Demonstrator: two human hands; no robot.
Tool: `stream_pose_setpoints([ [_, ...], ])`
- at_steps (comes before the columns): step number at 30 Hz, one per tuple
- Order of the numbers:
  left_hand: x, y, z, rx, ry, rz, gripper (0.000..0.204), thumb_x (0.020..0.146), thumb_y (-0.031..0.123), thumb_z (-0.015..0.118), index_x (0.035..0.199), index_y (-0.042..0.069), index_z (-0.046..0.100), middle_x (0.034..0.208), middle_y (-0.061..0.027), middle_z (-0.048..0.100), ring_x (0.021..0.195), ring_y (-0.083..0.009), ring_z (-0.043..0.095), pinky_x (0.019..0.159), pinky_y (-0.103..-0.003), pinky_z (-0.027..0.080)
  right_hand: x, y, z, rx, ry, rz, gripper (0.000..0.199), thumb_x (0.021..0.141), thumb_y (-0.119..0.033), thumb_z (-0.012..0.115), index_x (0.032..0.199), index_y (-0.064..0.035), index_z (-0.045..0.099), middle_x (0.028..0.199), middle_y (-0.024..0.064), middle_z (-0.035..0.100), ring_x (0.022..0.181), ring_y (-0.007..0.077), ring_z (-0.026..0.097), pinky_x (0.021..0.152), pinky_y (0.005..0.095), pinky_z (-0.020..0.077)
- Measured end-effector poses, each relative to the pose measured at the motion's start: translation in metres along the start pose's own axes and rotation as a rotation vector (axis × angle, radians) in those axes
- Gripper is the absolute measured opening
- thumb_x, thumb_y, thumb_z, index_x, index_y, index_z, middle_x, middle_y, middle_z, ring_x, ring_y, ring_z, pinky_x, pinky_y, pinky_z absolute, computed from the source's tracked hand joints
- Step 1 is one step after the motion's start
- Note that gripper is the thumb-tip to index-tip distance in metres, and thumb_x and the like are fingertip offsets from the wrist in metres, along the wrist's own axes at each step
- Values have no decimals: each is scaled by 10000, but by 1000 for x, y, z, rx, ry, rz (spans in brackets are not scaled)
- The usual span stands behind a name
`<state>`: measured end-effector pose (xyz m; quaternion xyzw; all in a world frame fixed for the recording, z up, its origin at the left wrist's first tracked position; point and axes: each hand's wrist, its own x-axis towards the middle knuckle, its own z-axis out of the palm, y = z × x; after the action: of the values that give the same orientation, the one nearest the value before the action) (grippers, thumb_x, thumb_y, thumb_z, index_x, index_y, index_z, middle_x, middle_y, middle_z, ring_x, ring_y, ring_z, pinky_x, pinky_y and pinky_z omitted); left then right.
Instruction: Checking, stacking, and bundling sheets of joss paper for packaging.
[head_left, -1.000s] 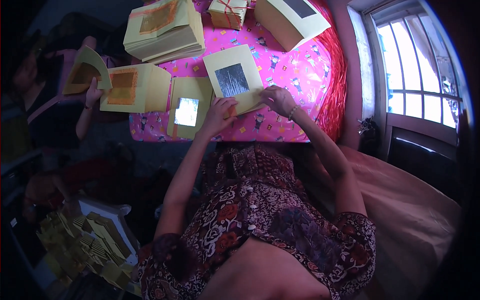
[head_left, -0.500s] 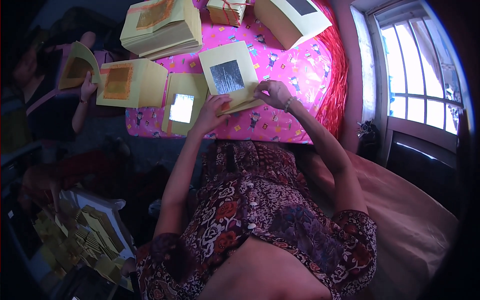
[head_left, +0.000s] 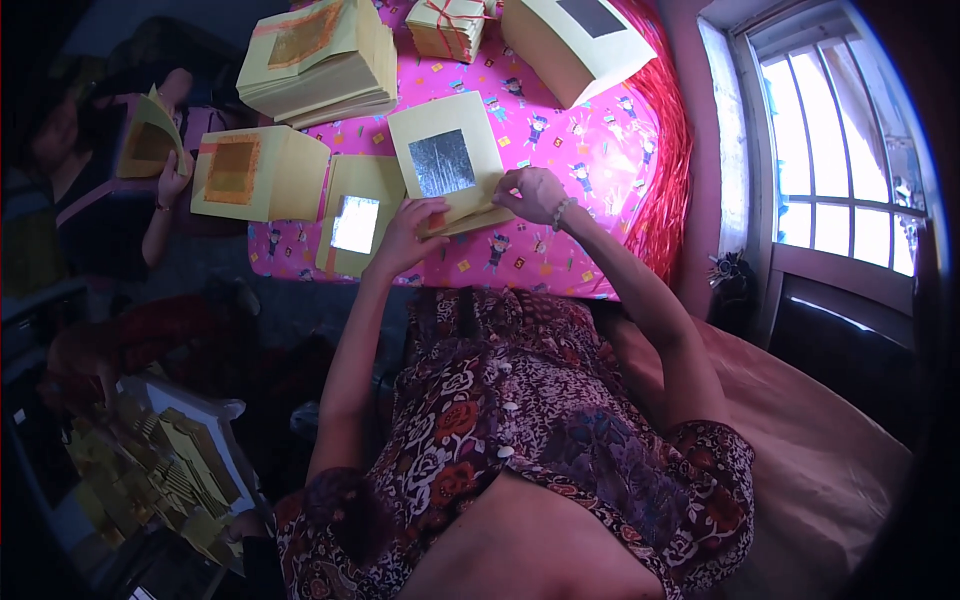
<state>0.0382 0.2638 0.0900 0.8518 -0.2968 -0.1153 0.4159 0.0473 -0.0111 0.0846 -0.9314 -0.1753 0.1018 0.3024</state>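
Yellow sheets [head_left: 445,163] are held at the lower edge by the half-curled left hand [head_left: 402,237]; the right hand [head_left: 536,194] pinches their right side.

Lifted sheet [head_left: 148,150]: overlapping the orange-patched stack [head_left: 264,180] in view a second ago, now apart from it at left — narrower, turned more edge-on.
Co-worker's hand [head_left: 173,183]: farther left with the sheet's edge.
Pale tray [head_left: 228,440]: a dim shape, apparently a hand, now shows by its lower end.
Silver-patched card [head_left: 441,163]: slightly farther left in view — left hand [head_left: 406,242] and right hand [head_left: 533,195] along with it.
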Motion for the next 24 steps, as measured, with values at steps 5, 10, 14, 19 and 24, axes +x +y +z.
stream_pose_setpoints([
  [5,0,2,-1,-3,9,-6,478,688,148,788,1126,86,608,1198,-86,593,1117,-283,518,972,-380,425,0,-6,-4,-8,-37,32,253,840,-340,626,834,-98,700,751,116,667,695,292,654,682,407,516],
  [10,7,-7,-3,61,78,62,486,677,139,778,1128,90,602,1200,-98,588,1107,-297,518,977,-389,415,3,2,-5,9,-5,-70,270,907,-308,546,843,-52,603,682,150,615,663,331,630,636,444,497],
  [14,26,-18,-17,200,223,107,510,616,117,771,1097,94,604,1206,-102,576,1092,-314,517,958,-389,421,6,7,-12,7,-44,-89,288,931,-325,515,908,-47,583,802,160,628,731,337,632,674,447,498],
  [19,41,-45,-27,158,238,90,191,721,119,722,877,35,650,972,-125,635,957,-309,567,845,-389,473,10,-3,-36,254,-35,-250,557,753,-362,763,1188,-76,565,1275,156,525,1190,330,509,979,405,445],
  [24,52,-52,-31,-38,312,-22,138,798,152,697,862,30,703,845,-156,649,855,-278,609,743,-379,492,33,11,-31,6,65,-414,636,716,-430,767,1221,-103,562,1236,136,566,1166,312,516,968,419,450],
])
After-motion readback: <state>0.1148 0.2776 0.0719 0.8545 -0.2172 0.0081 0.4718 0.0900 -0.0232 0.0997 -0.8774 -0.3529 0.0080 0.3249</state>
